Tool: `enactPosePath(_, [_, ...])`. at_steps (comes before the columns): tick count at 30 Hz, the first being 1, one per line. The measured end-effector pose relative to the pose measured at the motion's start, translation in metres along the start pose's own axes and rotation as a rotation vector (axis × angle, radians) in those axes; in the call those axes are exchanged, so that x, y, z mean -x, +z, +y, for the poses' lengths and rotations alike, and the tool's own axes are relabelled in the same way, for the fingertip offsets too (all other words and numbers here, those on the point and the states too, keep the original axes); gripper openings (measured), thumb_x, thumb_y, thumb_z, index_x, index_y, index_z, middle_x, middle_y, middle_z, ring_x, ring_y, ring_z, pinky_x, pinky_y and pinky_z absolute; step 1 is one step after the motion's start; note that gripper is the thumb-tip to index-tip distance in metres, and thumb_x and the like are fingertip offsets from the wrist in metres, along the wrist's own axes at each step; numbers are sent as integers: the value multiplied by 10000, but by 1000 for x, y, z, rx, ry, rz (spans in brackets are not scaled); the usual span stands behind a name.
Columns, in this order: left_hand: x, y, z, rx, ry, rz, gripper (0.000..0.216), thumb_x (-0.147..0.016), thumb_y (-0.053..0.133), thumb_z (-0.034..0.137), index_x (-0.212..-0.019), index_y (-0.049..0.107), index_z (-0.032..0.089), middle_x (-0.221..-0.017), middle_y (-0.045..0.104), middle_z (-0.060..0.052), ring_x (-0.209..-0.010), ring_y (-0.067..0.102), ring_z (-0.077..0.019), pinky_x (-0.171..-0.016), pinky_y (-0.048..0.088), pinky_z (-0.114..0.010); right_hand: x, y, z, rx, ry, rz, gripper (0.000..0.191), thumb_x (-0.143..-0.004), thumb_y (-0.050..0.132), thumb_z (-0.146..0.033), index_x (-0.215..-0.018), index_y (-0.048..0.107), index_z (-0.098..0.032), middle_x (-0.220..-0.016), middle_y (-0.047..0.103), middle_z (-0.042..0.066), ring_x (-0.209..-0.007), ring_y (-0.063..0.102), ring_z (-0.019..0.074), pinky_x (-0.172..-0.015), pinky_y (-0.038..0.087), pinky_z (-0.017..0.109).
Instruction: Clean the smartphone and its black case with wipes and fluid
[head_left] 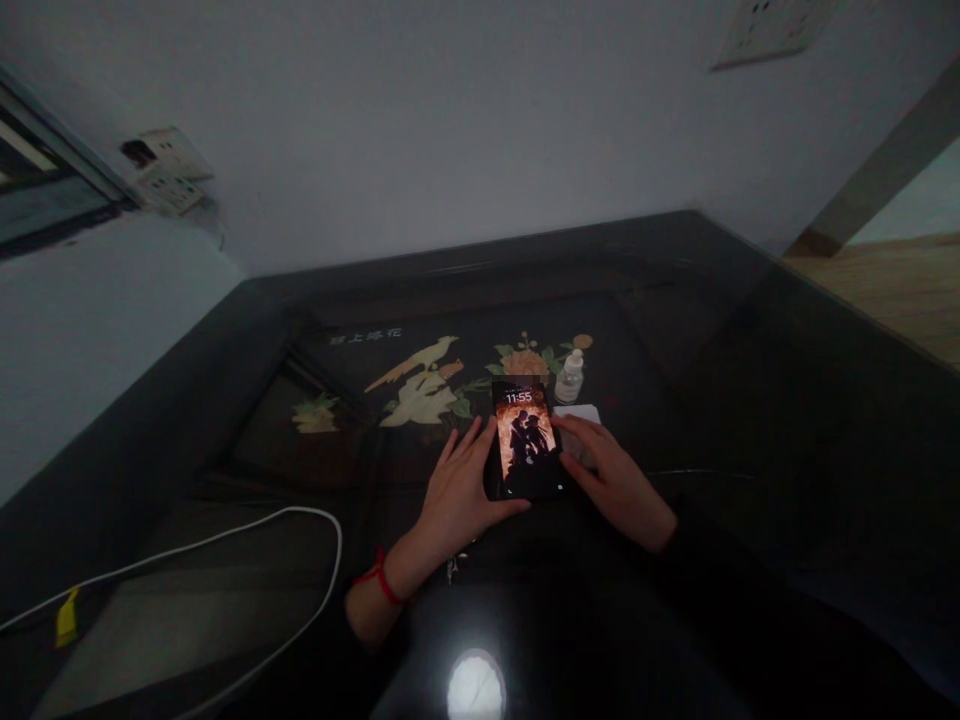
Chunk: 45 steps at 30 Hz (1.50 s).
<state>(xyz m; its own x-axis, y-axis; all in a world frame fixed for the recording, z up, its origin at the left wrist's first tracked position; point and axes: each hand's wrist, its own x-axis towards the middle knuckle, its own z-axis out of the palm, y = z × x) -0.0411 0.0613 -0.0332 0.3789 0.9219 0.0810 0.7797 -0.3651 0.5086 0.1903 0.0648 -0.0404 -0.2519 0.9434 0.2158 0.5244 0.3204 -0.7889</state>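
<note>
A smartphone with a lit lock screen reading 11:55 lies face up on the dark tabletop in front of me. My left hand grips its left side, fingers along the edge and thumb across the bottom corner. On the other side, my right hand holds the right edge between fingers and thumb. Partly under that hand is a flat white object, its kind hidden. A small clear bottle with a white cap stands just behind it. A red string bracelet circles my left wrist.
The glossy black table bears a bird-and-flower picture. A white cable with a yellow tag loops across the left. Small metallic items lie by my left wrist. A wall with sockets borders the back.
</note>
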Motion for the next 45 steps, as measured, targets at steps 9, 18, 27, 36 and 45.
enactPosePath(9, [-1, 0, 0, -1, -23, -14, 1097, -587, 781, 558, -1478, 268, 177, -1488, 393, -192, -1423, 287, -317, -1163, 180, -563, -2, -2, 5, -11, 1, -23, 360, -903, 443, -244, -1253, 525, -260, -1301, 565, 87, -1256, 509, 235, -1089, 389, 484])
enactPosePath(18, [0, -2, 2, -1, -14, -26, 1068, -602, 771, 565, -1469, 282, 180, -1495, 385, -190, -1433, 262, -318, -1163, 169, -558, -2, -2, 7, 49, -21, -26, 348, -889, 433, -190, -1213, 548, -243, -1325, 547, 94, -1287, 481, 227, -1098, 389, 466])
enactPosePath(27, [5, -4, 11, -35, -22, -14, 1052, -626, 780, 482, -1485, 247, 189, -1529, 333, -171, -1437, 259, -305, -1169, 175, -542, 2, 4, 2, 211, -145, 44, 437, -854, 399, -107, -1256, 548, -186, -1233, 621, 105, -1208, 530, 241, -1055, 441, 468])
enactPosePath(36, [10, -13, 19, -18, 0, 85, 771, -820, 609, 422, -1475, 294, 166, -1547, 310, -146, -1438, 269, -269, -1170, 227, -503, 10, -7, -2, 324, -256, 134, 380, -805, 446, -79, -1108, 654, -179, -1185, 670, 107, -1144, 596, 241, -986, 504, 445])
enactPosePath(45, [-41, -31, 73, 6, 62, 238, 368, -853, 565, 263, -1218, 598, 233, -1278, 626, -56, -1202, 540, -202, -1053, 391, -379, -42, -85, -46, 409, -98, 184, 179, -939, 540, -250, -1065, 631, -162, -1083, 663, 63, -972, 638, 184, -873, 527, 405])
